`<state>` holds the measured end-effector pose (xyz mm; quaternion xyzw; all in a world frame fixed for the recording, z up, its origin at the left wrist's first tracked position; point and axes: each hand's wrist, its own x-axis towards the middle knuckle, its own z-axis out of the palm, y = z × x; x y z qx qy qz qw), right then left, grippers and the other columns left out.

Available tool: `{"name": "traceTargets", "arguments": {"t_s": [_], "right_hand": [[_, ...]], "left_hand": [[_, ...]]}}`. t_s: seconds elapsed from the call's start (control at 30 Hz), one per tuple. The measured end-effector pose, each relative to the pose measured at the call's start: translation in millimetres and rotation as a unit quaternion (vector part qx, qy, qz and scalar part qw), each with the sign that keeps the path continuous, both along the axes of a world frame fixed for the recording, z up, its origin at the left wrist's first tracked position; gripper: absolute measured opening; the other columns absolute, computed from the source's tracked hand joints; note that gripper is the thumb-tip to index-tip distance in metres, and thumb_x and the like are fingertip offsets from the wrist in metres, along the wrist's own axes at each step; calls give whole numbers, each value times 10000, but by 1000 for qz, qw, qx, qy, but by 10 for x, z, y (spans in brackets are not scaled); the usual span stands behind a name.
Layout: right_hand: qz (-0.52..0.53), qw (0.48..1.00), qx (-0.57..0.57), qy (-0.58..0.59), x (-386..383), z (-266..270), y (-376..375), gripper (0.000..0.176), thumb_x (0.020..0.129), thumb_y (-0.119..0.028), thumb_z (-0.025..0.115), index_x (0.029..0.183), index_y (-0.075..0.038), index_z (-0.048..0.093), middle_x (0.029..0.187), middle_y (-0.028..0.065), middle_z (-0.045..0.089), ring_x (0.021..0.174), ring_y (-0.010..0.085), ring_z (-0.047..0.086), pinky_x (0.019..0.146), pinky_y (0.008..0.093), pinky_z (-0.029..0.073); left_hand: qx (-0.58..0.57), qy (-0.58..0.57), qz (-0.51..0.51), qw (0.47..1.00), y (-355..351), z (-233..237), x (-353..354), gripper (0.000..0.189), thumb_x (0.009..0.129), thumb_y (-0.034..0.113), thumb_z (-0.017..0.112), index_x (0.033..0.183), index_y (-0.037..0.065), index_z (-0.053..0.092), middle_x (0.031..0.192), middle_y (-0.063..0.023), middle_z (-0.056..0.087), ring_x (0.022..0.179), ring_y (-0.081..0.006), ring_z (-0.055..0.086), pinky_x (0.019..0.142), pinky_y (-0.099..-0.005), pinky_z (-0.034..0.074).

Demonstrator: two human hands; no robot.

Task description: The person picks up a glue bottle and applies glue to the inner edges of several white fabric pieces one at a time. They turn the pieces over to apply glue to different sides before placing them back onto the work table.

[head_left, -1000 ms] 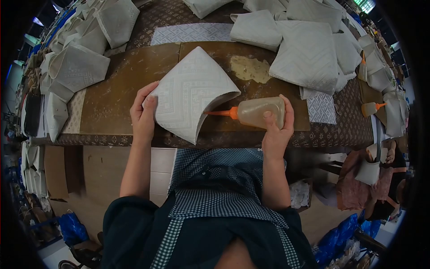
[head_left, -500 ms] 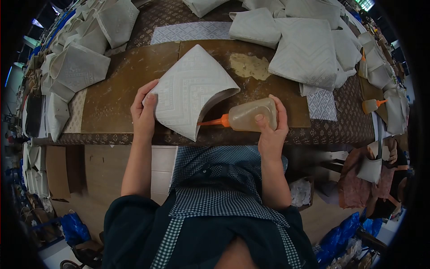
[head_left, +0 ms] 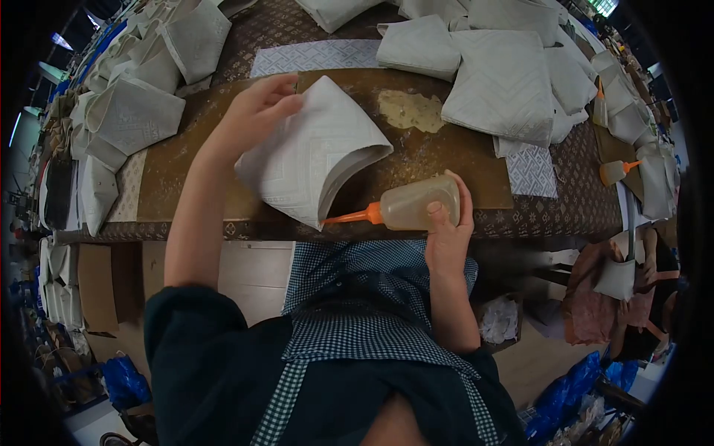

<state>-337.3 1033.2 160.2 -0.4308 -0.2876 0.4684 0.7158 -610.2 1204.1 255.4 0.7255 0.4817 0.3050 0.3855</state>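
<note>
A white embossed piece (head_left: 312, 149), folded into a hollow pouch-like shape, rests on the brown board in front of me. My left hand (head_left: 256, 115) is over its upper left edge, fingers loosely bent and apart, not closed on the piece. My right hand (head_left: 448, 223) grips a translucent squeeze bottle (head_left: 405, 204) lying sideways. The bottle's orange nozzle (head_left: 353, 217) points left, its tip right at the lower corner of the white piece. Whatever is inside the fold is hidden.
The brown board (head_left: 178, 178) has a dried yellowish patch (head_left: 411, 110). White folded pieces are piled at the left (head_left: 137, 115) and right (head_left: 498, 85). Another orange-tipped bottle (head_left: 614, 172) lies far right, near a seated person (head_left: 602, 297). A cardboard box (head_left: 97, 286) stands below the table.
My left hand has let go of the piece's left side and moved up over its upper edge. The nozzle has shifted slightly down and left, to the lower corner.
</note>
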Motion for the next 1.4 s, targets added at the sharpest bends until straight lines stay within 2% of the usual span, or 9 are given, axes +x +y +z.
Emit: {"name": "traceTargets", "arguments": {"t_s": [0.17, 0.27, 0.43, 0.47, 0.57, 0.83, 1.13, 1.23, 1.4], "right_hand": [[-29, 1000, 11, -8, 91, -19, -115, 684, 787, -178, 804, 1353, -19, 453, 1216, 71, 540, 1106, 168, 535, 973, 296, 436], [-48, 999, 18, -3, 138, 3, -166, 672, 805, -153, 774, 1368, -21, 432, 1228, 83, 534, 1112, 182, 541, 978, 318, 450], [-90, 995, 50, 3, 201, 68, -131, 627, 849, -95, 696, 1396, -31, 396, 1269, 107, 508, 1138, 208, 542, 991, 365, 474], [-102, 993, 56, -1, 200, 107, -107, 641, 834, -119, 725, 1386, -35, 411, 1257, 92, 512, 1129, 193, 535, 988, 344, 461], [-135, 988, 71, -34, 203, 165, -8, 660, 808, -154, 777, 1366, -44, 441, 1232, 61, 520, 1112, 159, 516, 979, 299, 434], [-151, 972, 50, -175, 163, 98, 204, 608, 830, -80, 736, 1364, -45, 446, 1236, 55, 516, 1110, 156, 509, 967, 289, 434], [-140, 981, 65, -117, 161, 44, 119, 621, 817, -103, 755, 1357, -45, 453, 1243, 56, 517, 1103, 157, 511, 980, 296, 425], [-130, 974, 49, -176, 151, -37, 115, 628, 813, -106, 758, 1358, -45, 451, 1245, 59, 518, 1109, 160, 513, 986, 302, 422], [-159, 973, 70, -150, 119, -54, 99, 640, 806, -103, 763, 1361, -46, 448, 1253, 63, 510, 1113, 166, 509, 984, 306, 426]], "left_hand": [[-139, 188, -31, 972, 632, -151, 479, 489, 916, 394, 595, 1281, 69, 579, 1139, -105, 629, 1045, -196, 570, 922, -337, 447], [-112, 179, -47, 976, 599, -114, 550, 596, 856, 456, 646, 1282, 45, 579, 1145, -136, 636, 1029, -211, 598, 933, -335, 453], [-17, -132, -54, 990, 233, 335, 476, 460, 843, 256, 685, 1257, 70, 611, 1101, -83, 650, 1024, -153, 590, 907, -285, 462], [4, -173, -74, 982, 162, 410, 427, 449, 831, 181, 692, 1260, 76, 609, 1113, -59, 644, 1026, -134, 583, 906, -270, 456], [98, -225, -100, 964, 68, 321, 356, 472, 824, 181, 688, 1276, 78, 597, 1139, -55, 635, 1036, -132, 578, 918, -273, 449], [66, -294, -72, 951, 28, 101, 335, 524, 790, 155, 680, 1298, 71, 583, 1133, -28, 612, 1050, -119, 552, 932, -274, 427], [80, -269, -78, 957, 19, 61, 370, 507, 800, 153, 672, 1294, 78, 586, 1135, -25, 612, 1051, -114, 552, 928, -272, 430], [85, -265, -81, 957, 24, 58, 381, 503, 800, 151, 669, 1291, 79, 588, 1135, -18, 605, 1052, -112, 549, 927, -271, 428], [110, -242, -85, 960, 28, 41, 360, 500, 800, 147, 664, 1290, 78, 588, 1128, -11, 597, 1044, -112, 546, 925, -270, 426]]}}
